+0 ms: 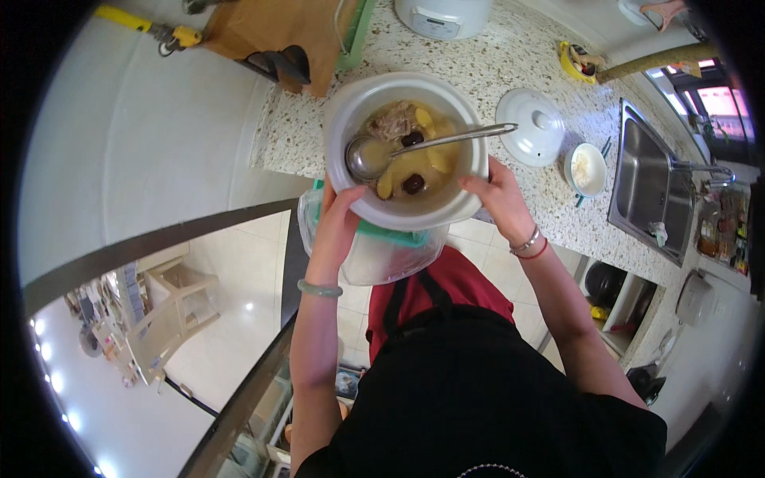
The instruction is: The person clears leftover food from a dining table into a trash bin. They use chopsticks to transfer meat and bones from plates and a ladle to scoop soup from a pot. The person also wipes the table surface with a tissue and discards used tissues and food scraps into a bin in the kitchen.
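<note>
A white ceramic pot [340,119] is held up by its two sides at the counter's front edge. My left hand [339,213] grips its lower left side, the thumb on the rim. My right hand [502,199] grips the right side in the same way. Inside is a pale broth with a piece of meat [394,123], dark red dates [413,184] and yellow slices [425,121]. A metal ladle [466,137] rests in it, its bowl in the broth at the left and its handle reaching past the right rim.
On the speckled counter [382,56] stand a white appliance [442,20], a white lid [530,127] and a small white bowl [587,169] beside chopsticks. The steel sink [645,179] lies to the right. Below the pot is a bin lined with a clear bag [374,263].
</note>
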### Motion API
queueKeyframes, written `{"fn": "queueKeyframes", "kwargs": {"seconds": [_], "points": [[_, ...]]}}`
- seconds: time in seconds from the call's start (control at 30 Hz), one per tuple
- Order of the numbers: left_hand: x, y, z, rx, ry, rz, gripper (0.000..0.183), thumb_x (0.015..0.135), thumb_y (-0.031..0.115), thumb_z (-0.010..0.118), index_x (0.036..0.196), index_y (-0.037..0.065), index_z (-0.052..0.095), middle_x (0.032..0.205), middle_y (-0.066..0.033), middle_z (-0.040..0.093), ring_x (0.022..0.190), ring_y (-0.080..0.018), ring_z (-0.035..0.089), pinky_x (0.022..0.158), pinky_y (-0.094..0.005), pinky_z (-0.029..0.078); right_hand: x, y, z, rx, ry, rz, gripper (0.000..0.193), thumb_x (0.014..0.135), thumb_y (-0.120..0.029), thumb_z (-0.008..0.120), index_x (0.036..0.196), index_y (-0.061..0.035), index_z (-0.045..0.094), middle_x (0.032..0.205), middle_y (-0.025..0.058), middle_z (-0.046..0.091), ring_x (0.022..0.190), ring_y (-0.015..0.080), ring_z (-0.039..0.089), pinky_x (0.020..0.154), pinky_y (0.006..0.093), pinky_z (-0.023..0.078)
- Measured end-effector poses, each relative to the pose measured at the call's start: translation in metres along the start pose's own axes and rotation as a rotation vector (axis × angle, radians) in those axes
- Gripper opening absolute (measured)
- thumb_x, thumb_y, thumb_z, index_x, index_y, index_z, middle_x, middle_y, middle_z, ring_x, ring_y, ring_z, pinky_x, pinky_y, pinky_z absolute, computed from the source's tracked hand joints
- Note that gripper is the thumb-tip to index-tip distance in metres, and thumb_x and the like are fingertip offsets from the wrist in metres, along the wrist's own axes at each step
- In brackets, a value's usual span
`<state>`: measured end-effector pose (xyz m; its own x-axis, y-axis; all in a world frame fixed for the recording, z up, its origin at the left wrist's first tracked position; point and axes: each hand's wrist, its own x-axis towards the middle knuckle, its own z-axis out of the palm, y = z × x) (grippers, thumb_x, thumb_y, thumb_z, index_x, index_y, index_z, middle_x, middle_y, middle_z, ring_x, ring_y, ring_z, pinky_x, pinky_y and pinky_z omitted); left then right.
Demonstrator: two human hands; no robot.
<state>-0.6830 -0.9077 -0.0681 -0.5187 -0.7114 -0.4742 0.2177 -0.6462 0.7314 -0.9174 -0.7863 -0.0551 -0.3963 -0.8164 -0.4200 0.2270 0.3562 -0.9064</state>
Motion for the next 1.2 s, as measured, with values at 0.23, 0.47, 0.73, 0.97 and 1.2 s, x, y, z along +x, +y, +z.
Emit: {"fn": "queueKeyframes", "kwargs": {"seconds": [0.23, 0.47, 0.73, 0.97, 1.2], "points": [[-0.090, -0.011, -0.024, -0.130, 0.049, 0.088, 0.061, 0.089, 0.007, 0.054, 0.144, 0.011, 0.030, 0.137, -0.0074, 0.044, 0.126, -0.0225, 0.044, 0.108, -0.0398, 0.034, -0.050, -0.003, 0.025, -0.053, -0.159, 0.030, 0.034, 0.083, -0.007, 0.063, 0.115, 0.0024, 0.060, 0.091, 0.0040, 0.067, 0.084, 0.0110, 0.060, 0.078, 0.0280, 0.049], [-0.164, -0.019, -0.037, 0.014, 0.239, 0.151, 0.064, 0.084, 0.016, 0.059, 0.142, 0.006, 0.033, 0.128, -0.0095, 0.048, 0.118, -0.0194, 0.048, 0.103, -0.0349, 0.037, -0.101, 0.033, 0.050, -0.018, -0.275, 0.055, 0.040, 0.086, -0.012, 0.063, 0.122, 0.0030, 0.054, 0.104, 0.0099, 0.066, 0.092, 0.0152, 0.062, 0.082, 0.0306, 0.050], [-0.219, -0.040, -0.069, -0.047, 0.405, 0.133, 0.059, 0.084, 0.017, 0.053, 0.140, 0.005, 0.037, 0.127, -0.0081, 0.050, 0.117, -0.0196, 0.049, 0.102, -0.0358, 0.037, -0.112, 0.042, 0.062, -0.127, -0.268, 0.052, 0.057, 0.090, -0.036, 0.067, 0.132, -0.0006, 0.050, 0.084, 0.0076, 0.064, 0.069, 0.0096, 0.057, 0.059, 0.0253, 0.046], [-0.229, -0.041, -0.070, 0.015, 0.421, 0.116, 0.056, 0.085, 0.016, 0.052, 0.139, 0.006, 0.039, 0.126, -0.0071, 0.051, 0.113, -0.0178, 0.051, 0.099, -0.0345, 0.040, -0.082, 0.058, 0.063, 0.206, -0.252, 0.103, 0.036, 0.092, -0.029, 0.065, 0.119, -0.0048, 0.060, 0.069, -0.0017, 0.053, 0.049, 0.0028, 0.044, 0.042, 0.0197, 0.037], [-0.218, -0.048, -0.064, 0.019, 0.446, 0.119, 0.056, 0.086, 0.017, 0.051, 0.140, 0.007, 0.039, 0.126, -0.0066, 0.050, 0.113, -0.0169, 0.050, 0.098, -0.0347, 0.041, -0.078, 0.060, 0.071, 0.225, -0.444, 0.235, 0.026, 0.097, -0.027, 0.058, 0.110, -0.0054, 0.064, 0.071, 0.0000, 0.059, 0.048, 0.0042, 0.044, 0.045, 0.0203, 0.035]]}}
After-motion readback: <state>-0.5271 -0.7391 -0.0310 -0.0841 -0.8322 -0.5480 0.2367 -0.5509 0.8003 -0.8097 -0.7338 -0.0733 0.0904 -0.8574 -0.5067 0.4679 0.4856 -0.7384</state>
